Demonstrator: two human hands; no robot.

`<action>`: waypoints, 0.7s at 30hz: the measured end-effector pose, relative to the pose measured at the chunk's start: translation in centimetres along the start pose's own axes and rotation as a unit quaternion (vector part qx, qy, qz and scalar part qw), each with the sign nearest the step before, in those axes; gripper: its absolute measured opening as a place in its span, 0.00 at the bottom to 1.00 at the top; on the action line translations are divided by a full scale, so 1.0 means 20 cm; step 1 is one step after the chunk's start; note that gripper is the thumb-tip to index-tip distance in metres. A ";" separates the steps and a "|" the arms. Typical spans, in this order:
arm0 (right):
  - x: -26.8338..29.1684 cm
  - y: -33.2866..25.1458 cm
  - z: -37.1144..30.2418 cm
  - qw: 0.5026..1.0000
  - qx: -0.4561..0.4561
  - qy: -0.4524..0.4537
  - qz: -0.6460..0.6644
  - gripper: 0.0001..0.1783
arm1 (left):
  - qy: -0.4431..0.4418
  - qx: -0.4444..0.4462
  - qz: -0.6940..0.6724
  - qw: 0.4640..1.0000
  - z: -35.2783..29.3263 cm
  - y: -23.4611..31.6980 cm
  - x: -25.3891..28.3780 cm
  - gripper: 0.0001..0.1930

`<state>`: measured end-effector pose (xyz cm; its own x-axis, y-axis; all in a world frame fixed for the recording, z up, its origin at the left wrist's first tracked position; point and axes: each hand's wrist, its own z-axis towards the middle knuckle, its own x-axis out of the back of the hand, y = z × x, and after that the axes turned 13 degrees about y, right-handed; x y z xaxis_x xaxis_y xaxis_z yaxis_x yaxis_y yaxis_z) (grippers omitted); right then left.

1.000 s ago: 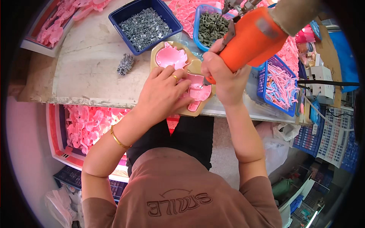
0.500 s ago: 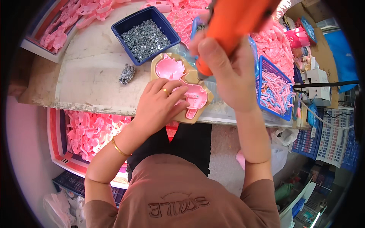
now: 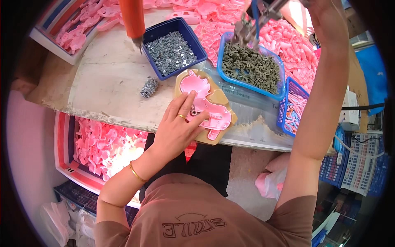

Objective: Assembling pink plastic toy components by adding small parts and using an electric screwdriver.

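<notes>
Below the bins, a pink plastic half-shell (image 3: 218, 116) lies in a tan holding block (image 3: 229, 92) at the table's front edge. My left hand (image 3: 179, 121) rests on the shell, its fingers stretched out over the middle. A small dark round metal piece (image 3: 194, 112) shows in the shell by those fingers. My right hand (image 3: 325, 20) is raised at the top right; its fingers are partly cut off by the edge and hard to make out. At the upper left hangs an orange power screwdriver (image 3: 133, 20), tip down, apart from both hands.
A dark blue bin (image 3: 201, 53) holds small metal parts; a spiky screw clump (image 3: 149, 87) lies beside it. A light blue tub (image 3: 224, 76) holds grey-green pieces under a blurred metal tool (image 3: 251, 31). A blue basket (image 3: 281, 115) stands right. Pink parts (image 3: 288, 45) are heaped behind.
My right hand has let go of the orange screwdriver and moved up and right; the screwdriver now hangs at the upper left. The left hand stays on the shell.
</notes>
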<state>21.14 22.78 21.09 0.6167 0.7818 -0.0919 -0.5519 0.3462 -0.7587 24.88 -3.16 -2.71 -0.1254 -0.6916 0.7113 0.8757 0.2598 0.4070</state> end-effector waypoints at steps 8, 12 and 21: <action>-0.20 -0.06 -0.27 1.000 -0.002 -0.011 0.006 0.29 | -0.008 0.001 0.018 1.000 0.00 0.01 0.01 0.17; -0.24 -0.18 -0.46 0.976 -0.134 -0.019 0.170 0.35 | -0.020 -0.009 0.029 0.999 0.01 0.00 0.01 0.16; -0.27 -0.08 -0.61 0.984 -0.160 0.056 0.055 0.30 | -0.001 -0.001 0.030 1.000 -0.01 0.01 0.01 0.15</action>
<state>25.49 11.80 14.92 0.6311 0.7367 -0.2428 -0.4257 0.0672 -0.9024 25.12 -3.40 -2.59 -0.0735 -0.6728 0.7362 0.8825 0.2999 0.3622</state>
